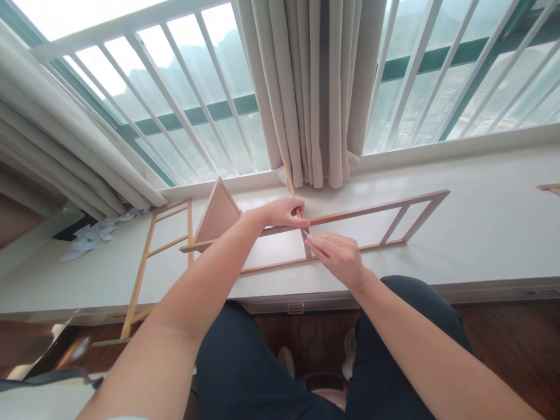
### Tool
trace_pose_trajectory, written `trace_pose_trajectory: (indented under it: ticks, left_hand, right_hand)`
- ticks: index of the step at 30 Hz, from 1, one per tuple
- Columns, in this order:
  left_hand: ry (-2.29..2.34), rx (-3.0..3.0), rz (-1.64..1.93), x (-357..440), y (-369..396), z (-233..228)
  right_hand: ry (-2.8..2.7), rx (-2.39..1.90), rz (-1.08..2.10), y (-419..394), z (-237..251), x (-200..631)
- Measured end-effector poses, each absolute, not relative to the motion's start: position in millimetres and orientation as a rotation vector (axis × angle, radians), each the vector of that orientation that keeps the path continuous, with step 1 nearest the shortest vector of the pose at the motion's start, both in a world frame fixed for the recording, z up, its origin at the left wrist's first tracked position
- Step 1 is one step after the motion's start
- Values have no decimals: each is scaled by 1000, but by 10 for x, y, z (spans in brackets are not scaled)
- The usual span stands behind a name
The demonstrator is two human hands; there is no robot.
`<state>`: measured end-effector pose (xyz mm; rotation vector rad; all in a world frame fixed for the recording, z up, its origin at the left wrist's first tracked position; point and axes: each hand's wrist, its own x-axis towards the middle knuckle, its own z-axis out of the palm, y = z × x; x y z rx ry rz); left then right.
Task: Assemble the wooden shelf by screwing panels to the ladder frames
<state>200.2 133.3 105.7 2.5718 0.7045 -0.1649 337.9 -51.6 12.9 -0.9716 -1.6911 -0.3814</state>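
A long wooden frame [376, 207] stands on its edge on the white ledge, with crosspieces near its right end. My left hand [284, 212] is closed around a thin wooden strip [289, 179] where it meets the frame's upper rail. My right hand [339, 255] pinches a small, thin, light-coloured tool [306, 234] against the joint, just below my left thumb. Its exact kind is too small to make out. A triangular-looking wooden panel [217, 214] is joined at the frame's left end, partly behind my left forearm.
Another light wooden frame [151, 245] leans over the ledge [490, 233] at the left. Crumpled papers [94, 236] lie farther left. Curtains [306, 87] and barred windows are behind. A wooden piece [550, 188] lies at the far right. My knees are against the ledge's front.
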Motion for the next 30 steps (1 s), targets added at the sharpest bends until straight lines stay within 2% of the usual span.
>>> trace_pose_trajectory:
  ticks: [13,30]
  left_hand:
    - [715,2536,-169,2008,1309,1077]
    - [687,2569,-146,1987,1376,990]
  right_hand:
    - [-1867,-1192,-678,-560,230,3253]
    - [-1650,-1188,-467,-580,160,3191]
